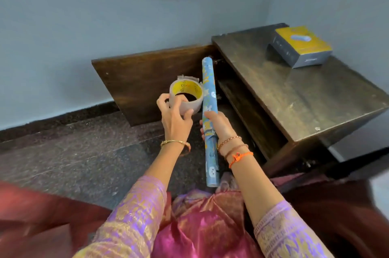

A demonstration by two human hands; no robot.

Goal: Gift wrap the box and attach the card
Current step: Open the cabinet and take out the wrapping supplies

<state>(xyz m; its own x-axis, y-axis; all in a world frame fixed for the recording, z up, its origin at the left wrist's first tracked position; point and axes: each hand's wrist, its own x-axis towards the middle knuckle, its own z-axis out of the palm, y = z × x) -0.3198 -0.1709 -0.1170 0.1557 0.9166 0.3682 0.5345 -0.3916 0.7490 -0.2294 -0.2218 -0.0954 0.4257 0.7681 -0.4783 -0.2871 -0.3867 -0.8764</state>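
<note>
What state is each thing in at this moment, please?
Left hand: grips the tape.
Tape: held up, hole facing the camera.
Right hand: grips the paper roll.
Paper roll: rolled up, held.
Box: unwrapped, on the cabinet.
Cabinet: door open.

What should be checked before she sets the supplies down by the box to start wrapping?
1. Left hand grips the tape roll: ok.
2. Right hand grips the rolled wrapping paper: ok.
3. Yellow and grey box on the wooden cabinet, unwrapped and within sight: ok.
4. Bare cabinet top in front of the box for the supplies: ok.
5. Card to attach: not in view, cannot tell.
6. Scissors for cutting: none seen, cannot tell.
</note>
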